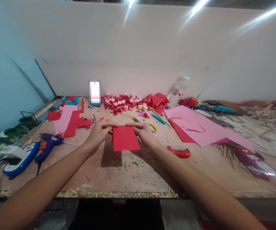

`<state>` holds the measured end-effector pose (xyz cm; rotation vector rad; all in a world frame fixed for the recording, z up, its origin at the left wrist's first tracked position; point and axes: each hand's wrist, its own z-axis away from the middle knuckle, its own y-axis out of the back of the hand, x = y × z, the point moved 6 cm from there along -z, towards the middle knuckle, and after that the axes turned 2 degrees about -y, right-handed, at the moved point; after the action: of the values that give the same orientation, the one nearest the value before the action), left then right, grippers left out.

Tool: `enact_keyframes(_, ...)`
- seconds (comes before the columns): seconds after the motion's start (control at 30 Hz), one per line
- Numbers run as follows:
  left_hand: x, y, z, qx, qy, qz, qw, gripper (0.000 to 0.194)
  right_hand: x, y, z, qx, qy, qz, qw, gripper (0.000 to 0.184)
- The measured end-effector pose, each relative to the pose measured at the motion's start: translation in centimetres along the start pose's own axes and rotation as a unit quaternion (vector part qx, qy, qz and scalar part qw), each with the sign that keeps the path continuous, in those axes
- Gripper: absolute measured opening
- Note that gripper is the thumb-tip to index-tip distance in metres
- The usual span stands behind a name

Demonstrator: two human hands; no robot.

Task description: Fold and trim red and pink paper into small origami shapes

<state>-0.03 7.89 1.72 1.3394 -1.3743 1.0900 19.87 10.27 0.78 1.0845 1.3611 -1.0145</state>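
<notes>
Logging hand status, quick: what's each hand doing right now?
Left hand: closed, gripping the top left of the red rectangular paper.
Right hand: closed, gripping the same paper's top right.

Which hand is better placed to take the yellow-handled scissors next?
Probably the right hand: the yellow handle lies just beside it, while the left hand is across the red paper.

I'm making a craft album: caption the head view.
Two bare hands hold a red paper rectangle over a cluttered, brown tabletop.
</notes>
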Motion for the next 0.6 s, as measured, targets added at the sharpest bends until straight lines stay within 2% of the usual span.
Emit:
enact_keyframes(0.13, -0.4, -0.1, 0.3, 0.007, 0.054, 0.053, 0.997, 0.023, -0.5, -0.1, 0.2, -0.004, 0.059, 0.087, 0.994, 0.028)
enact_keyframes(0.3, -1.0, -0.9, 0.4, -0.037, 0.079, -0.007, 0.996, 0.031, -1.4, -0.7, 0.8, -0.014, 0.12, 0.175, 0.977, 0.038)
enact_keyframes(0.37, -1.0, -1.2, 0.5, -0.048, 0.072, -0.016, 0.996, 0.028, -1.5, -0.7, 0.9, -0.016, 0.111, 0.169, 0.979, 0.035)
enact_keyframes(0.47, -0.6, -1.0, 0.5, -0.034, 0.043, -0.017, 0.998, 0.024, -1.6, -0.6, 0.9, -0.014, 0.071, 0.11, 0.991, 0.03)
enact_keyframes(0.6, -0.1, -1.1, 0.6, -0.035, 0.015, -0.02, 0.999, 0.02, -1.5, -0.6, 0.9, -0.037, 0.017, 0.072, 0.997, 0.039)
